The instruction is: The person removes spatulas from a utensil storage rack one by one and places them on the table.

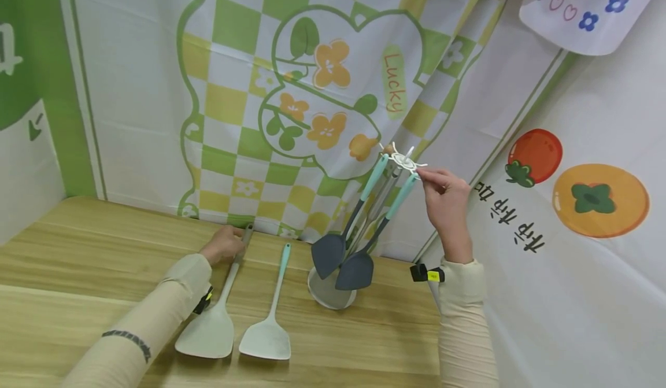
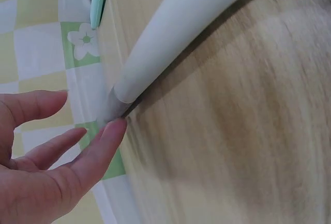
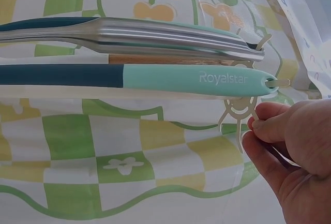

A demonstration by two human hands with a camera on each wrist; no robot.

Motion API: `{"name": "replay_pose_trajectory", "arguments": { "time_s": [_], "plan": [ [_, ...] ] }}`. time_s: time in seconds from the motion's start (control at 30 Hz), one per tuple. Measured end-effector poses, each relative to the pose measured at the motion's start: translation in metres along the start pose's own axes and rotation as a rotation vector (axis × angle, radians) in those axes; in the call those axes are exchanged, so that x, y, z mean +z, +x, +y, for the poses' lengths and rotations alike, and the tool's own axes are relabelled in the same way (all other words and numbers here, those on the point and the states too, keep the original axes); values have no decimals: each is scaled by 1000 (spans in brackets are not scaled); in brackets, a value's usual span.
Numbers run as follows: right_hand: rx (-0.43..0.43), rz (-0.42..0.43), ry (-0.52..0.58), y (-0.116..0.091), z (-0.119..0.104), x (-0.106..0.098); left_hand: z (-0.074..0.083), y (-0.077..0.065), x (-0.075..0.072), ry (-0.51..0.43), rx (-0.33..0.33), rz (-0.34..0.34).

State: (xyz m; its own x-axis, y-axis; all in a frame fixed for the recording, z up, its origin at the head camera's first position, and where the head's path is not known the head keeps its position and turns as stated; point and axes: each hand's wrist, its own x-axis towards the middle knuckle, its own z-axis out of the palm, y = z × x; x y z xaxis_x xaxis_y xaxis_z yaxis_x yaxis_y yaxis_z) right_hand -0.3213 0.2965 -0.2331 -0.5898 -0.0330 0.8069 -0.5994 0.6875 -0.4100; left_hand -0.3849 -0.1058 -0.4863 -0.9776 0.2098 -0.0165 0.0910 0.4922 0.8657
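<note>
At the far edge of the table, my left hand (image 1: pixel 225 245) is at the handle end of a large pale spatula (image 1: pixel 208 335). In the left wrist view a fingertip touches the grey handle tip (image 2: pixel 116 105), while the thumb stands apart from it. My right hand (image 1: pixel 447 206) pinches a hook of the white utensil rack (image 1: pixel 403 161) between thumb and finger. Teal-handled spatulas with dark blades (image 1: pixel 355 271) hang from this rack. Beside them hangs a steel utensil (image 3: pixel 165 40). Part of a wooden handle (image 3: pixel 160 58) shows behind the nearest teal handle (image 3: pixel 191 79).
A smaller pale spatula (image 1: pixel 265 340) with a teal handle end lies right of the large one. The rack's round base (image 1: pixel 333 301) stands on the wooden table (image 1: pixel 104 318). A checked curtain (image 1: pixel 229 99) hangs directly behind. A printed white wall covering (image 1: pixel 572 295) is at the right.
</note>
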Motion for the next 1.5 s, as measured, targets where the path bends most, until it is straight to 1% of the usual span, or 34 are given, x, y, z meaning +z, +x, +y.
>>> {"name": "replay_pose_trajectory", "arguments": {
  "time_s": [0.17,0.43,0.53,0.7,0.77,0.9,0.97,1.03,1.13,1.23,1.37,1.5],
  "plan": [
    [-7,-6,-7,0,0,-1,7,2,0,23,66,17],
    [-15,-21,-19,-1,-1,-2,31,8,0,-17,171,7],
    [-11,-22,-14,-1,-3,-3,40,9,0,-21,190,17],
    [5,-13,18,-1,-3,-1,54,9,1,-42,202,24],
    [11,-8,26,-1,-7,0,58,10,2,-60,208,34],
    [16,-7,15,-3,-27,-2,66,12,7,-114,233,73],
    [17,-9,11,-4,-35,-3,71,13,9,-141,257,99],
    [14,-9,14,-4,-38,-4,77,15,11,-162,287,125],
    [16,-9,49,-4,-35,-4,85,17,13,-192,324,164],
    [15,-13,106,-2,-31,-4,91,19,14,-244,349,191],
    [6,-23,160,0,-24,-4,97,21,17,-306,380,209],
    [2,-42,191,1,-19,-6,104,21,19,-346,393,204]
  ]
}}
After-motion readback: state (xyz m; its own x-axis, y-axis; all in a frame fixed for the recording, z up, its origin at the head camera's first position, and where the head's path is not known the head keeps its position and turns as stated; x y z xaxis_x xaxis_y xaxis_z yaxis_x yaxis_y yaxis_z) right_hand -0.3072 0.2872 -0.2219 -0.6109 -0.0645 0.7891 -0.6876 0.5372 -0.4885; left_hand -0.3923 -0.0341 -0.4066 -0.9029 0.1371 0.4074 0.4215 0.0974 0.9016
